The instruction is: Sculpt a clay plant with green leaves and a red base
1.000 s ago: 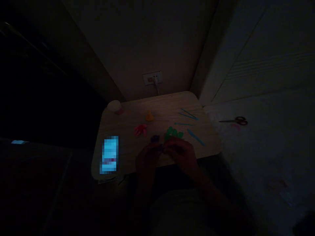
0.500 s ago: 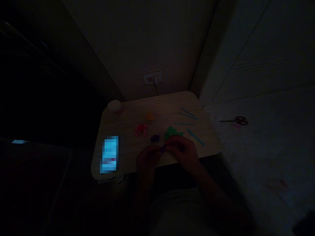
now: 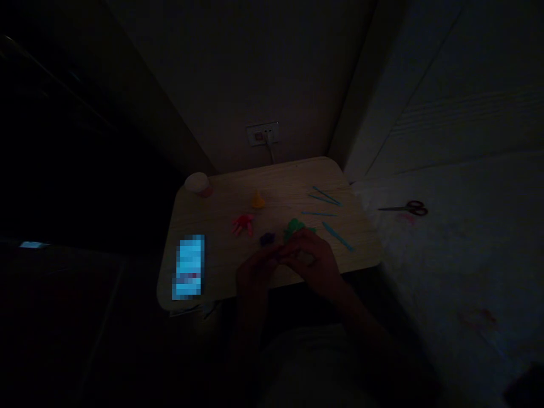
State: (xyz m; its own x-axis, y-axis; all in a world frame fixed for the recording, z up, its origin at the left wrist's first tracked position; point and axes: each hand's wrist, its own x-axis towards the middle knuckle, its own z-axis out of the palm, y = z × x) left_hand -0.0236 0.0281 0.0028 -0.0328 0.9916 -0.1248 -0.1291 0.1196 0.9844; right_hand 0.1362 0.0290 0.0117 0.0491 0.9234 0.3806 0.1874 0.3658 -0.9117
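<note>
My left hand (image 3: 257, 277) and my right hand (image 3: 312, 260) meet above the table's front edge, fingertips pinched together. Between them is a small dark purple piece of modelling clay (image 3: 277, 259), mostly covered by the fingers and hard to make out in the dim light. Just beyond the fingertips lies a dark purple clay lump (image 3: 267, 238). Green clay pieces (image 3: 294, 227) sit behind my right hand, which partly hides them. Farther left are a red and pink clay figure (image 3: 243, 223) with finger-like strips and a yellow clay figure (image 3: 257, 200).
Blue modelling tools (image 3: 338, 236) lie at the right of the wooden table (image 3: 221, 266). A lit phone (image 3: 189, 266) is at the left, a paper cup (image 3: 198, 184) at the back left corner. Scissors (image 3: 408, 208) rest on a pale surface beyond the right edge. A wall socket (image 3: 262, 135) holds a plug.
My right fingers have shifted slightly left and up over the small purple piece, and the left fingers have turned a little. Everything on the table stays in place.
</note>
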